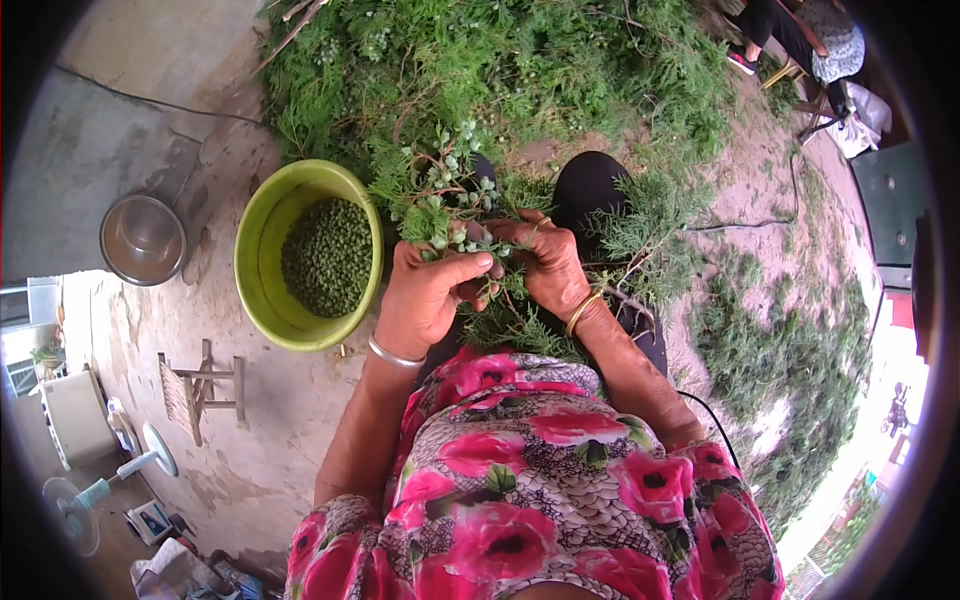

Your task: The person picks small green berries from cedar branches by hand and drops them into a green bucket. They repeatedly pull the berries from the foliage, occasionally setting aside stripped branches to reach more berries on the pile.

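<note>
A leafy conifer sprig (452, 165) bearing pale green cones is held over my lap, its top leaning away from me. My left hand (432, 292), with a silver bangle at the wrist, is closed on the sprig's lower part, thumb across the front. My right hand (548, 262), with gold bangles and a ring, has its fingers closed on the same sprig, close against the left hand. Some fingertips are hidden among the leaves. More cut conifer branches (640, 235) lie across my knees beside the right hand.
Left of my knees stands a green tub (250, 270) partly filled with small green cones (335, 262). A metal bowl (143, 240), a small wooden stool (203, 390) and a fan (125, 470) are farther left. A large branch heap (500, 70) lies ahead; another person (800, 35) sits at upper right.
</note>
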### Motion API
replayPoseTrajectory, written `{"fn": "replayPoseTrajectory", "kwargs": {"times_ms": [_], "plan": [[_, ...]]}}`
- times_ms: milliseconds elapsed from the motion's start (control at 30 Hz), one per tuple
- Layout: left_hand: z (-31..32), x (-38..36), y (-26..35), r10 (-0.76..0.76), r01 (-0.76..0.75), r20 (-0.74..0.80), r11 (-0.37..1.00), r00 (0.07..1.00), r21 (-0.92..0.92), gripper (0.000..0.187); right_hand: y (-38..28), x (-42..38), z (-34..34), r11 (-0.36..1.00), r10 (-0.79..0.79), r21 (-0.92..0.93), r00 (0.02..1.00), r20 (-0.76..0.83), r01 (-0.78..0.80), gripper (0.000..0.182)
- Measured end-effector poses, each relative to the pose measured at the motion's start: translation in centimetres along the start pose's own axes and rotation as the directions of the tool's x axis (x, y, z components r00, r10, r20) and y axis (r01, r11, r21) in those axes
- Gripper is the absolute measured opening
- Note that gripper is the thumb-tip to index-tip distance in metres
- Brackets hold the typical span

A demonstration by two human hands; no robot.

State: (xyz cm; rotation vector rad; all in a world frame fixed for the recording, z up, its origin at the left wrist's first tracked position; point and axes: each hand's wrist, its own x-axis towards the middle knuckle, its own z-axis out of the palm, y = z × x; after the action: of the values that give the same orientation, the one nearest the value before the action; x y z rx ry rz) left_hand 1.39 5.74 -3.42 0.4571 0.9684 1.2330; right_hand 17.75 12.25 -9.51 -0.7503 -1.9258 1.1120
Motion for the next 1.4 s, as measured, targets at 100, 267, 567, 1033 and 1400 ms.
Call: {"fn": "replayPoseTrajectory", "kwargs": {"times_ms": [100, 267, 567, 1033, 1400], "plan": [[0.6, -0.2, -0.3, 0.045, -0.041, -0.116, 0.998, 0.992, 0.044, 0.016, -0.3, 0.1, -0.1, 0.998, -0.021, -0.052, 0.999, 0.025, 0.022, 0.048], [-0.4, -0.3, -0.7, 0.051, -0.014, -0.196, 0.983, 0.979, 0.185, 0.019, -0.2, 0.1, 0.1, 0.997, -0.021, -0.074, 1.0, 0.006, 0.021, 0.045], [-0.3, -0.6, -0.3, 0.048, -0.038, -0.295, 0.998, 0.954, 0.041, 0.012, 0.0, 0.1, 0.1, 0.998, 0.034, -0.06, 0.999, -0.028, -0.036, 0.041], [1.0, -0.1, -0.2, -0.002, 0.005, -0.233, 1.0, 0.972, 0.013, 0.016, -0.1, 0.1, 0.2, 0.995, 0.086, -0.042, 0.996, -0.036, -0.087, 0.038], [0.9, -3.3, -0.5, -0.198, 0.195, -0.214, 0.98, 0.957, -0.036, 0.017, 0.9, -0.1, 0.3, 0.995, 0.052, -0.079, 0.996, -0.069, -0.057, 0.039]]}}
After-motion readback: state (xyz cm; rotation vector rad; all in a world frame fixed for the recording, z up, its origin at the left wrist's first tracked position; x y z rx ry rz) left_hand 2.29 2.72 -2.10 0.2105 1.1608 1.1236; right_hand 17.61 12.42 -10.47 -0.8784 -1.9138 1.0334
